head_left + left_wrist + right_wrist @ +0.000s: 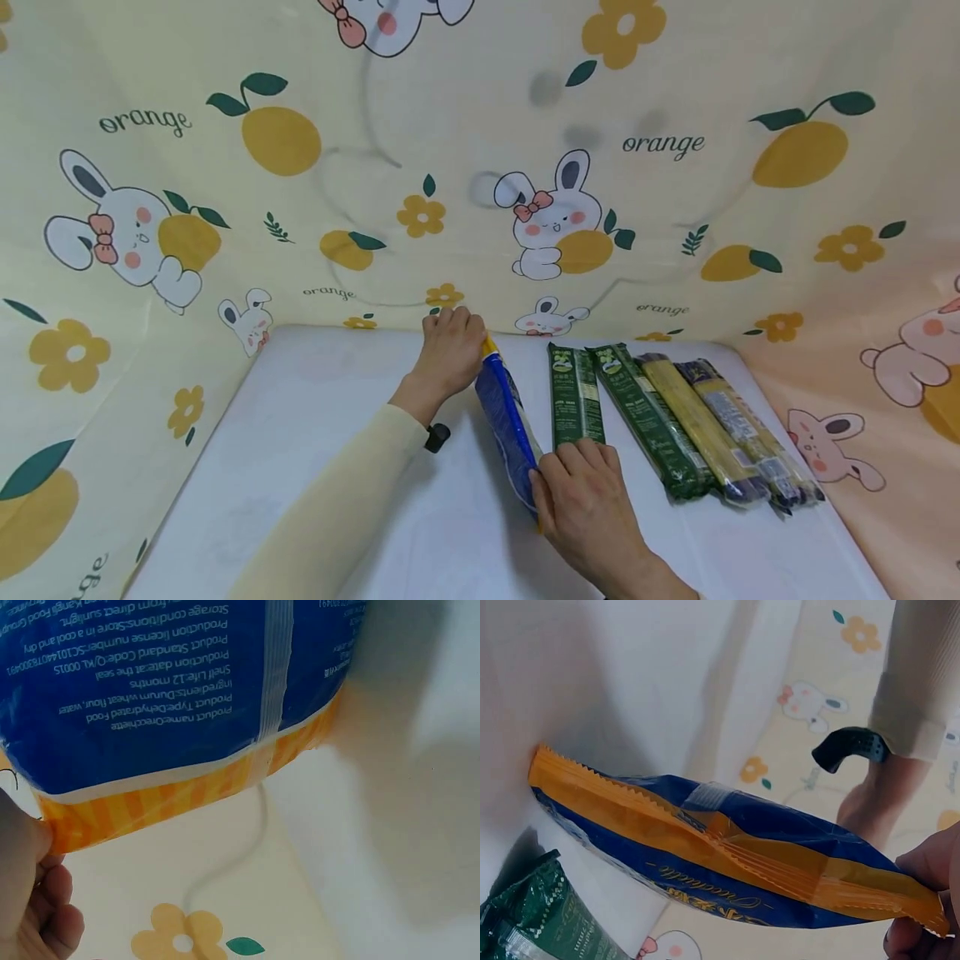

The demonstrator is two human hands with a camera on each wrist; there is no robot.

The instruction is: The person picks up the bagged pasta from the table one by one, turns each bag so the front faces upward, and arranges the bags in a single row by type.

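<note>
A blue bag of orecchiette pasta (504, 417) with orange-yellow ends stands tilted on its edge over the white table. My left hand (450, 354) pinches the far end at its upper corner. In the left wrist view, printed text covers the bag's blue back (165, 682), and the left thumb and fingers (56, 889) hold its striped orange end. My right hand (588, 504) grips the near end. The right wrist view shows the crimped orange seal (832, 881) pinched at one corner between the right thumb and fingers (930, 859).
Right of the bag, two green packs, one nearer (576, 392) and one slanted (652, 429), lie beside two yellowish long packs (705, 429), (750, 433) on the white table (300, 450). A cloth backdrop (450, 108) with rabbits and oranges rises behind and at the sides.
</note>
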